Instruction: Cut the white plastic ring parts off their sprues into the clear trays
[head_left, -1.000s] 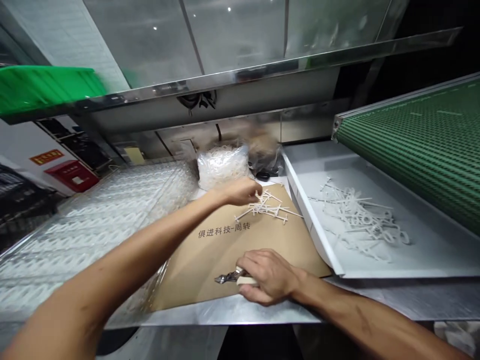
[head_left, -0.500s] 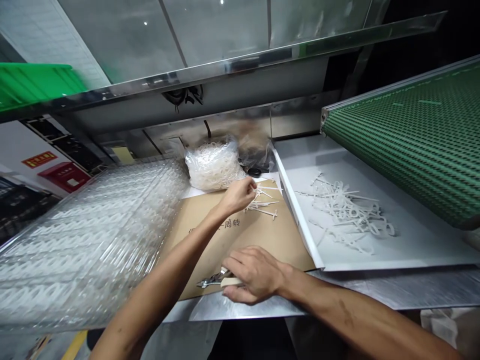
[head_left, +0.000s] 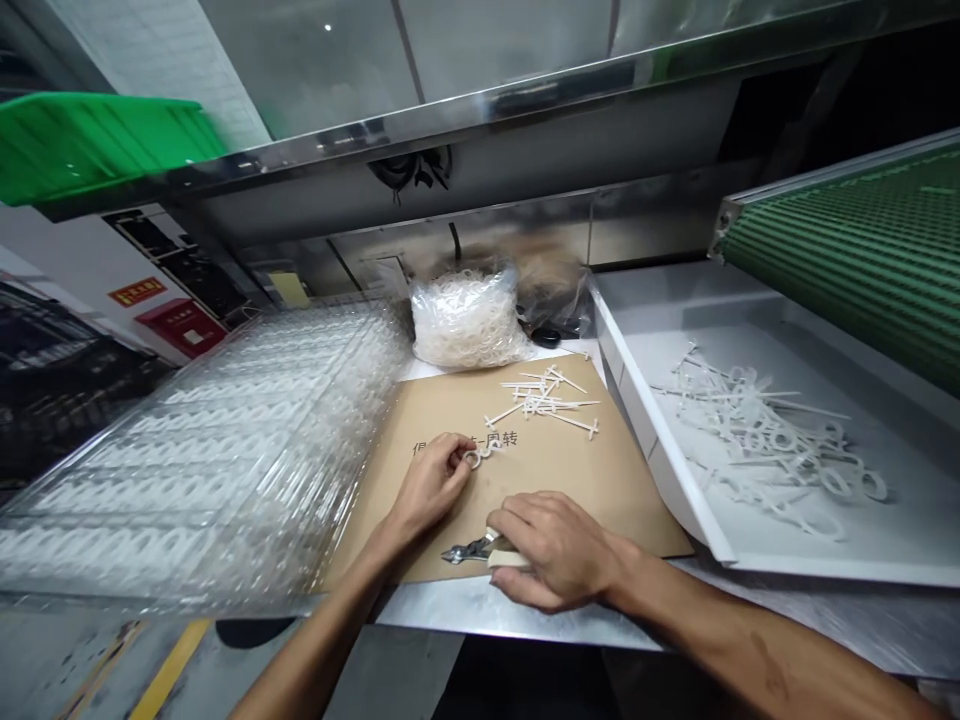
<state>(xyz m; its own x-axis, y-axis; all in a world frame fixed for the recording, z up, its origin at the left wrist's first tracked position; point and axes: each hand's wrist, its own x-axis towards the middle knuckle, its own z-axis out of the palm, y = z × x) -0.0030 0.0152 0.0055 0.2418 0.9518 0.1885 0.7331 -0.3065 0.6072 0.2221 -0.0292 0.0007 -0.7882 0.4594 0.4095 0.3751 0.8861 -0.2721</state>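
My left hand rests on a kraft cardboard sheet, its fingertips pinching a small white plastic ring piece. My right hand is shut around the cream handle of a pair of metal side cutters, whose jaws point left and lie on the sheet. Several thin white plastic T-shaped pieces lie scattered on the sheet's upper part, beyond both hands. Printed Chinese characters on the cardboard are partly hidden by my left hand.
A white tray holding a heap of white plastic pieces stands to the right, under a green conveyor belt. A bag of white rings sits behind the sheet. Stacked clear moulded plastic sheets fill the left.
My left hand has moved down and left from the scattered pieces, now pinching a ring piece near the printed characters. My right hand still holds the cutters. The view has tilted slightly.
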